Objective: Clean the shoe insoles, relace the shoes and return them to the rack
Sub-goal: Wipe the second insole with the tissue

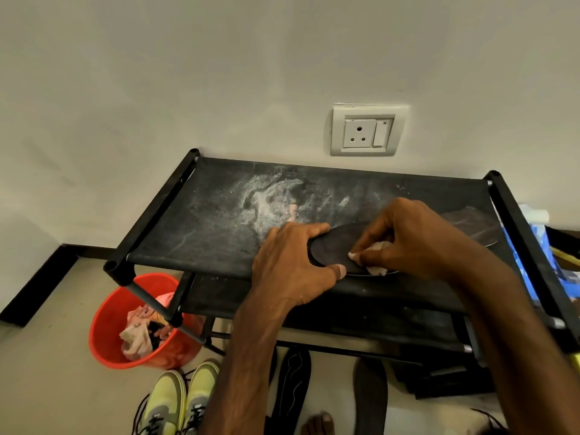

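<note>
A dark insole (337, 249) lies on the top shelf of the black shoe rack (219, 221). My left hand (292, 265) grips its near end, fingers over the top and thumb under the front edge. My right hand (405, 237) pinches a small white cloth (376, 248) and presses it onto the insole. A second dark insole (470, 224) lies behind, partly hidden by my right hand. On the floor below stand two yellow-green shoes (180, 400) with black laces, and two more insoles (292, 390) (370, 400) lie beside them.
White powder is smeared over the rack's top shelf. An orange bucket (110, 334) with rags stands on the floor at the rack's left leg. A wall socket (367, 130) sits above the rack. Blue items (533, 243) crowd the right side. A bare foot (318, 423) shows at the bottom.
</note>
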